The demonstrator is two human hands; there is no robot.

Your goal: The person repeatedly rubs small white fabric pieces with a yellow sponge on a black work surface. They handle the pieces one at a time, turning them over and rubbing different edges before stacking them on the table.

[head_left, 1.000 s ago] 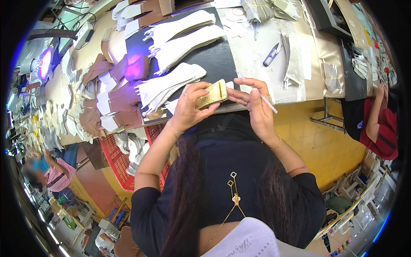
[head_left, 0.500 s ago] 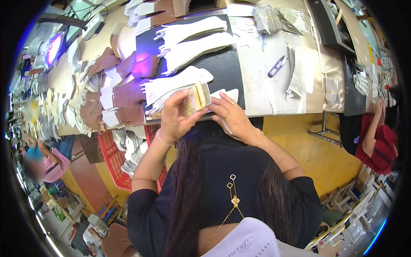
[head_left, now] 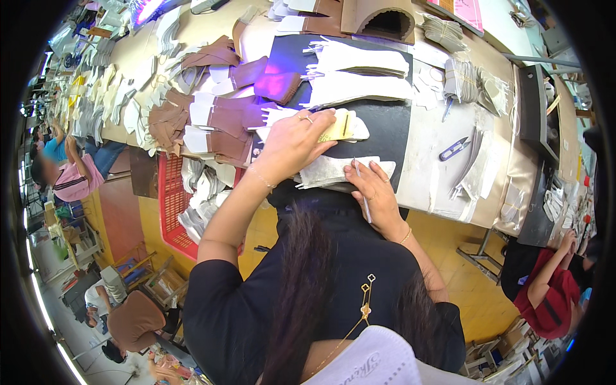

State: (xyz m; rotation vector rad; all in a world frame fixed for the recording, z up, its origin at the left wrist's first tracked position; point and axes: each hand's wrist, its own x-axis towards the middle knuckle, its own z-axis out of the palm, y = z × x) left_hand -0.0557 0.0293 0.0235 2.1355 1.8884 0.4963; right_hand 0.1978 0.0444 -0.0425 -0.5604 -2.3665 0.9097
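My left hand (head_left: 296, 146) is closed around the near end of a small yellow block (head_left: 343, 126), held low over a pile of white cut pieces (head_left: 364, 130) on a black mat (head_left: 387, 136). Its palm hides part of the block and pile. My right hand (head_left: 377, 196) grips a slim silver, pen-like stick (head_left: 367, 209); its fingertips touch a second stack of white pieces (head_left: 333, 172) at the table's near edge. Two more fringed white stacks (head_left: 362, 88) lie farther back on the mat.
Brown-and-white cut pieces (head_left: 221, 122) cover the table on the left. Purple-handled thread snips (head_left: 454, 149) lie to the right, beside grey-white strips (head_left: 481, 167). A red basket (head_left: 170, 212) with white pieces stands below the edge. Other people sit at both sides.
The yellow block, raised between both hands before, is now down at the white pile in my left hand. My right hand has moved to the near stack. The view has shifted.
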